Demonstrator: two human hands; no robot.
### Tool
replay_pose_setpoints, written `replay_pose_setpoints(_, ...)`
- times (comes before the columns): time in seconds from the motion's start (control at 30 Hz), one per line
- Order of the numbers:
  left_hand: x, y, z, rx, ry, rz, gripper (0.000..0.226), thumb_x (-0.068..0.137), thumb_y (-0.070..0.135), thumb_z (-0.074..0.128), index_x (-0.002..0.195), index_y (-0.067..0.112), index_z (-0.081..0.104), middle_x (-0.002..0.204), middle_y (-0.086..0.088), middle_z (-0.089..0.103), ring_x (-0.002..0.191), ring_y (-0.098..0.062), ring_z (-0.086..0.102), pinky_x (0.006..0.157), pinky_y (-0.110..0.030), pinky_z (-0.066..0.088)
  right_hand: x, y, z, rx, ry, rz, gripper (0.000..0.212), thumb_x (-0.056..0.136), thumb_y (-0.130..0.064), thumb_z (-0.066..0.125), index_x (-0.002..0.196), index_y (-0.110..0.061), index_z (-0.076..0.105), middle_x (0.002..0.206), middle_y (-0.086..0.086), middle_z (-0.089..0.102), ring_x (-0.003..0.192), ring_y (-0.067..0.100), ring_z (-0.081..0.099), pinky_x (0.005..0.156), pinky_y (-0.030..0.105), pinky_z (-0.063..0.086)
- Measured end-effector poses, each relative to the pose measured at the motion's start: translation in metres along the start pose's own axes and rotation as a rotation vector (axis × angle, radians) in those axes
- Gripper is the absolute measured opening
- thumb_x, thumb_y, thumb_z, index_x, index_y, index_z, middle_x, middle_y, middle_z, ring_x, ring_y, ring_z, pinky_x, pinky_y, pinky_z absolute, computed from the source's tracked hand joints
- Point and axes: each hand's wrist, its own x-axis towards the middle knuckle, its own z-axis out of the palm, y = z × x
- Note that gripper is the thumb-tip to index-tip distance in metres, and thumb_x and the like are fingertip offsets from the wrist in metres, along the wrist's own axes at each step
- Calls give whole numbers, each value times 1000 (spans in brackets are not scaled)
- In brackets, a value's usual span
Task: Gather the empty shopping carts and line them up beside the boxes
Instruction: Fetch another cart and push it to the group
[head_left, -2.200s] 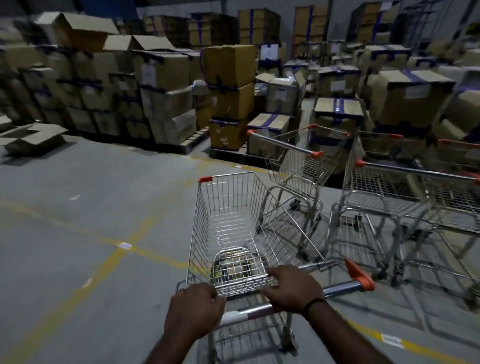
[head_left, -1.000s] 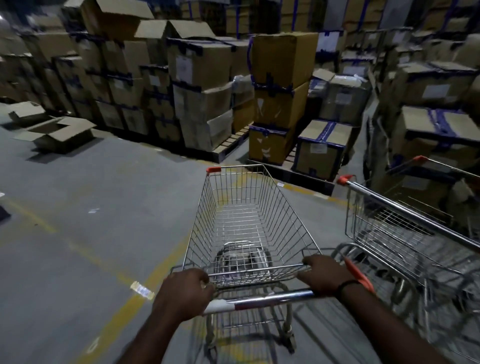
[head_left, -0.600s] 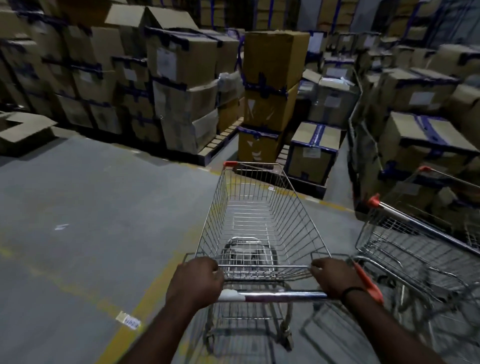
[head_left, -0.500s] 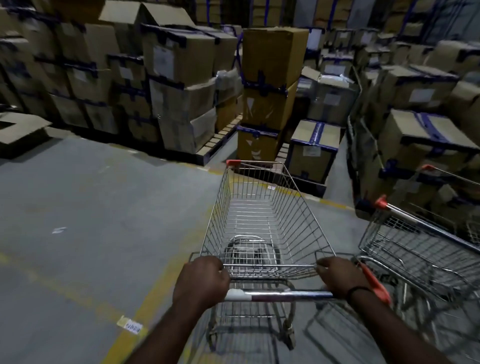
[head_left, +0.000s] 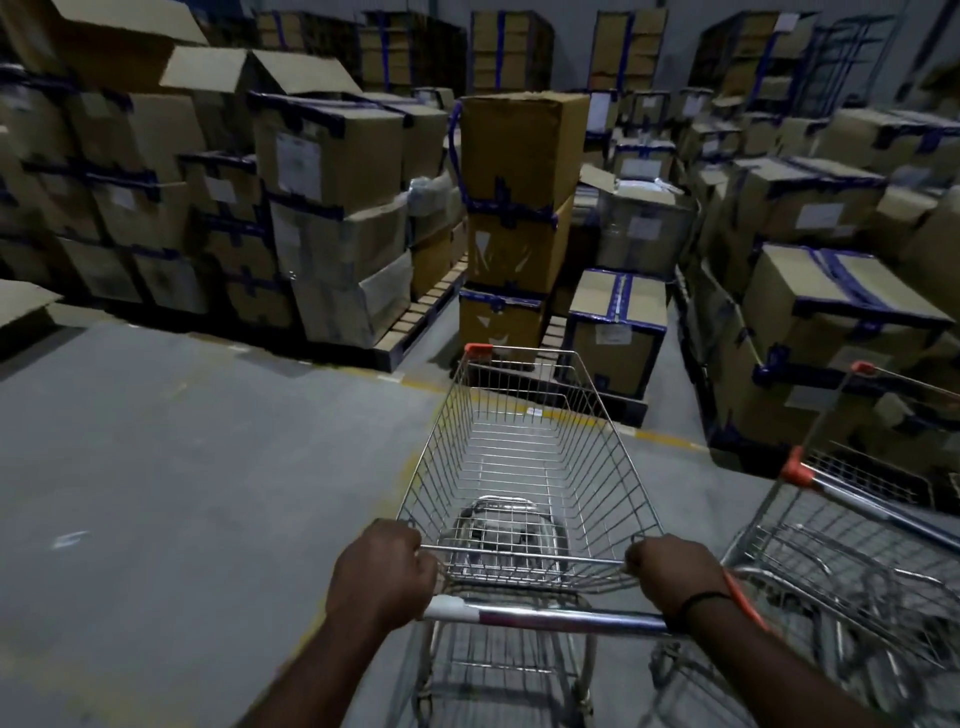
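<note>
Pushed nearer the far boxes (head_left: 519, 208), an empty cart (head_left: 530, 457).
Its near end is gripped by left hand (head_left: 382, 574) and right hand (head_left: 672, 577).

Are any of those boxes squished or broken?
Yes. On the wooden pallet at the left, the middle box of the front stack sags and bulges under the one above it. Higher up, an open box has its flaps standing up. The shopping cart looks undamaged.
</note>
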Motion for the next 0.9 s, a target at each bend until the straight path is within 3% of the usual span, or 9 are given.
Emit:
replay_pose_setpoints(0.1,32,-8,11,76,111,93,18,74,32,57,66,18,65,77,3,61,72,-23,61,56,-33,45,31,-10,-5,-17,4,23,28,96,-36,54,120,-35,68,125,-3,68,116,18,63,96,29,48)
replay_pose_setpoints(0.23,65,0,17,25,253,174,6,73,24,67,77,20,70,90,1,67,85,-25,62,78,-42,50,73,-31,-13,-10,46,67,27,97,-33,51,115,-27,71,119,-1,70,111,20,66,91,35,52)
replay_pose_setpoints(0.3,77,9,17,-17,247,147,8,76,26,63,79,22,69,94,2,68,89,-25,63,74,-41,50,92,-46,-21,-4,47,94,28,99,-26,49,116,-22,71,118,0,71,111,21,67,89,35,52)
replay_pose_setpoints(0.4,87,20,14,-100,227,112,15,76,32,55,80,24,68,87,7,68,78,-23,65,62,-37,51,124,-76,-32,22,22,99,34,97,-13,44,118,-17,70,119,3,71,111,24,67,88,36,54)
replay_pose_setpoints(0.5,92,22,18,-114,149,65,13,73,38,53,72,28,62,72,11,62,65,-20,64,52,-32,49,157,-105,-43,33,12,23,38,97,-11,40,124,-15,68,126,5,68,117,25,65,92,37,53)
replay_pose_setpoints(0.6,93,13,31,-54,26,-11,17,73,44,52,68,32,62,71,15,61,63,-13,64,48,-29,49,183,-127,-59,64,-10,-110,37,98,-14,41,127,-13,64,130,8,65,121,29,62,95,38,51)
replay_pose_setpoints(0.77,94,-2,35,-46,-163,-160,34,91,49,43,110,33,66,115,13,63,111,-10,63,87,-30,49,212,-148,-66,157,-47,-357,28,96,-26,49,118,-18,65,121,11,68,114,31,63,90,36,50)
replay_pose_setpoints(0.9,104,-10,34,-78,-160,-228,39,89,52,47,119,36,65,126,15,63,119,-12,61,94,-32,48,215,-177,-65,350,12,-532,25,99,-33,47,106,-18,65,110,10,67,102,32,63,74,33,41)
